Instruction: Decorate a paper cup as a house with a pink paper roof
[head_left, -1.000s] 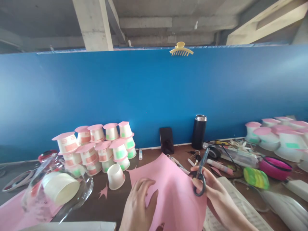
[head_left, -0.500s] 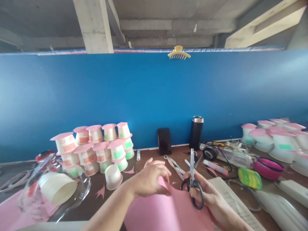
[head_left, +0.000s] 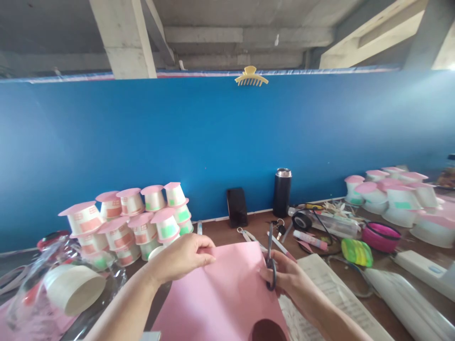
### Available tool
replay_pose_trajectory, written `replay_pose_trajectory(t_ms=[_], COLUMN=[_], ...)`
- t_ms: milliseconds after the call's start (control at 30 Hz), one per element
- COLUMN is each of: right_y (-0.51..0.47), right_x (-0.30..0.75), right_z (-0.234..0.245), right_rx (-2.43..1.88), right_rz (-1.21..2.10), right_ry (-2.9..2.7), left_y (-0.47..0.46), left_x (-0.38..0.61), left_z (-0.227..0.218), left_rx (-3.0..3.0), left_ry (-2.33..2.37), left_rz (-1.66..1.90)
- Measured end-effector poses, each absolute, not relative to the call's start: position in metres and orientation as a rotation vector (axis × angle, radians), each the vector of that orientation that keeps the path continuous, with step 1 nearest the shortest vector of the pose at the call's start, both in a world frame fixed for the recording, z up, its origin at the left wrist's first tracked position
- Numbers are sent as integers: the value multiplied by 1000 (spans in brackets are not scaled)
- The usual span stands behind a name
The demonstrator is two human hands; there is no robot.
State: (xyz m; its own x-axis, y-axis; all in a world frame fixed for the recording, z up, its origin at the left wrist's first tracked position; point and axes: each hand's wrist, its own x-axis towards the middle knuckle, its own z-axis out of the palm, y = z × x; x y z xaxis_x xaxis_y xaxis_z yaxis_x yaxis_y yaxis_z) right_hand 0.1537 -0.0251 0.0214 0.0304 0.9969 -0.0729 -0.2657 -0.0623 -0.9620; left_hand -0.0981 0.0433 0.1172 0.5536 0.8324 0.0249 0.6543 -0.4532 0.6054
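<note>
My left hand [head_left: 194, 258] pinches the far left edge of a sheet of pink paper [head_left: 223, 293] between thumb and fingers. The sheet is spread out toward me, and a dark round shape covers part of its near edge. In my right hand [head_left: 284, 274] is a pair of scissors [head_left: 271, 265] with dark handles, the blades pointing up and away. That hand is at the sheet's right edge, its thumb over the paper. White paper cups with pink tops [head_left: 131, 227] stand stacked beyond my left hand.
Clear plastic wrap holds white cups [head_left: 74, 289] at the left. A phone [head_left: 237, 207] and black thermos [head_left: 282, 192] stand by the blue partition [head_left: 213, 137]. Rightward lie a glue stick [head_left: 310, 240], printed paper [head_left: 325, 279], a magenta pouch [head_left: 381, 237] and more pink-topped cups [head_left: 401, 203].
My left hand has shifted left along the paper, away from my right hand. The sheet now lies more spread out. The scissors have turned more edge-on, and the view has swung slightly right.
</note>
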Motion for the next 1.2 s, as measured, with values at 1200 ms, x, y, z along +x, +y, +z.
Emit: replay_pose_trajectory(t_ms=[1200], right_y=[-41], right_x=[159], right_z=[35], right_rx=[-1005], right_rz=[1331], right_ry=[-1164], left_y=[23], left_x=[-71], left_z=[30], left_rx=[2328], left_ry=[988], left_rz=[743])
